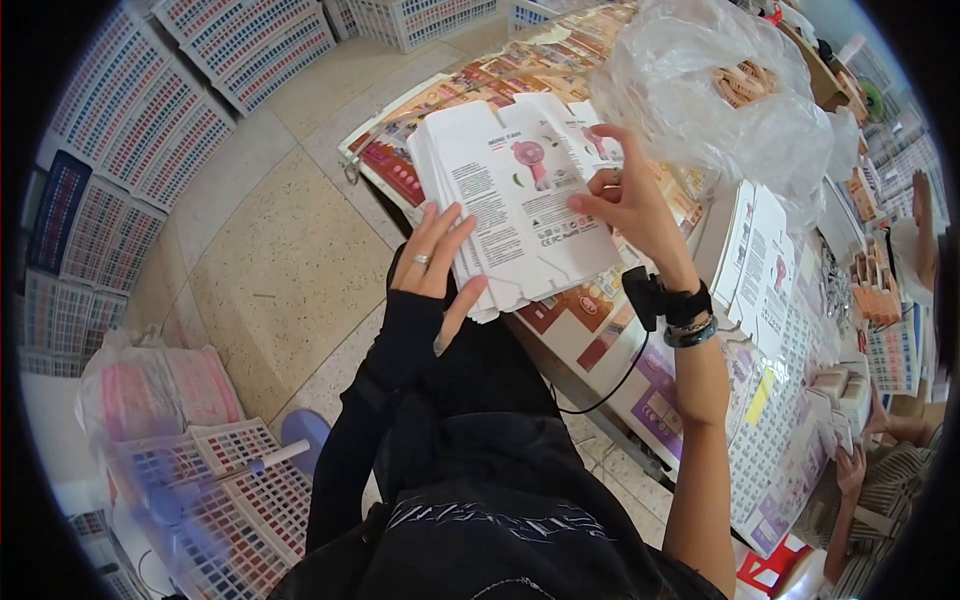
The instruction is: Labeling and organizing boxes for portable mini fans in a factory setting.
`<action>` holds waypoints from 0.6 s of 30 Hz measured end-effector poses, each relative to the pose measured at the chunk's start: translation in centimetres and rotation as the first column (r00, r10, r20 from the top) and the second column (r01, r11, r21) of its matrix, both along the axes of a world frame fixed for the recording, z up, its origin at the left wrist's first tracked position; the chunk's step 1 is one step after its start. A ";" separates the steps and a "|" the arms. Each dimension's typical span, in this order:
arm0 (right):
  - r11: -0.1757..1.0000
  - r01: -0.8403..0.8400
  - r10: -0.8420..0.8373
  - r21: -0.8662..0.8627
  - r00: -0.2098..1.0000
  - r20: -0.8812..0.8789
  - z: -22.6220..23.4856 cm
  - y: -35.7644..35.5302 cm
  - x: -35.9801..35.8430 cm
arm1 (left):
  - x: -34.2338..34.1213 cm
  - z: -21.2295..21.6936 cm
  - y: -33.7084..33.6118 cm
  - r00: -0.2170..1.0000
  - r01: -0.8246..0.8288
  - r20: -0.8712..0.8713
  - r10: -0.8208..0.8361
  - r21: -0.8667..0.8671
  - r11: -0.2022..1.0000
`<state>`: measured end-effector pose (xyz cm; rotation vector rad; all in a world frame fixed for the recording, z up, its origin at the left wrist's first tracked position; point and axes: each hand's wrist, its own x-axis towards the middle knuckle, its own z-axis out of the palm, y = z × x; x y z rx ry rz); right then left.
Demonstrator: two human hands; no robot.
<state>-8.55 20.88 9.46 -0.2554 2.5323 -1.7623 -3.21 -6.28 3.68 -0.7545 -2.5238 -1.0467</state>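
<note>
A thick stack of flattened white cartons (500, 220), printed with a pink handheld fan, lies slanted over the table's near left edge. My left hand (435, 255) rests along its left side, fingers stretched out and thumb spread by the near corner. Over the right side of the top carton, my right hand (630, 190) is bent with its index finger raised and its thumb near the printing; nothing shows in its grip. More flat cartons (592, 130) stick out behind the stack. To the right of my right wrist lies another pile of flat cartons (760, 260).
A clear plastic bag (700, 90) with tan pieces sits at the table's far side. Crates (130, 110) line the left; a plastic-wrapped pink bundle (165, 390) and a blue fan (180, 505) stand lower left. At right, another person's hands (850, 470) hold small boxes (840, 400).
</note>
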 end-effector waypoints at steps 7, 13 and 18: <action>0.989 0.147 -0.147 -0.020 0.963 -0.226 -2.5 6.6 -2.8 | 0.3 1.3 0.2 0.981 -0.085 -0.191 0.041 -0.228 0.970; 0.632 0.688 -0.096 0.357 0.526 -0.845 0.5 6.6 -2.2 | -2.9 1.9 0.5 0.900 0.390 -0.097 -0.425 -0.255 0.885; 0.998 0.060 -0.048 0.019 0.925 -0.376 1.9 1.9 -1.7 | -4.9 3.1 2.1 0.919 0.373 -0.032 -0.393 -0.258 0.891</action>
